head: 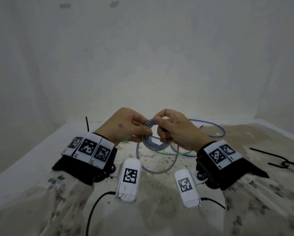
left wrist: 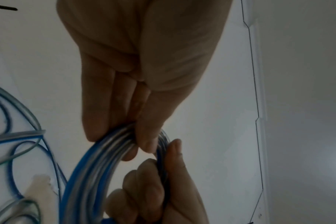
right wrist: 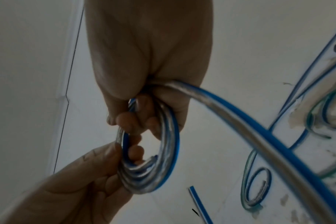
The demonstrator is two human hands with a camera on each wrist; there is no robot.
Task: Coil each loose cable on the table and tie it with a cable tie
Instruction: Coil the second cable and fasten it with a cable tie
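Observation:
A clear cable with a blue stripe is wound into a small coil [head: 153, 138] that I hold above the table between both hands. My left hand [head: 134, 129] pinches the coil's left side between thumb and fingers [left wrist: 144, 141]. My right hand [head: 163, 128] grips the coil's right side [right wrist: 169, 136] with curled fingers. The cable's loose tail [head: 168, 166] hangs from my right hand [right wrist: 144, 118] and curves down over the table. Other loose cables, blue-striped [head: 214, 128] and green-striped [head: 166, 153], lie on the table behind the coil.
Black cable ties lie at the table's right [head: 279, 159], and one [head: 87, 124] sticks up at the left behind my left wrist. The white table [head: 40, 150] is stained brown toward the right. A pale wall stands close behind it.

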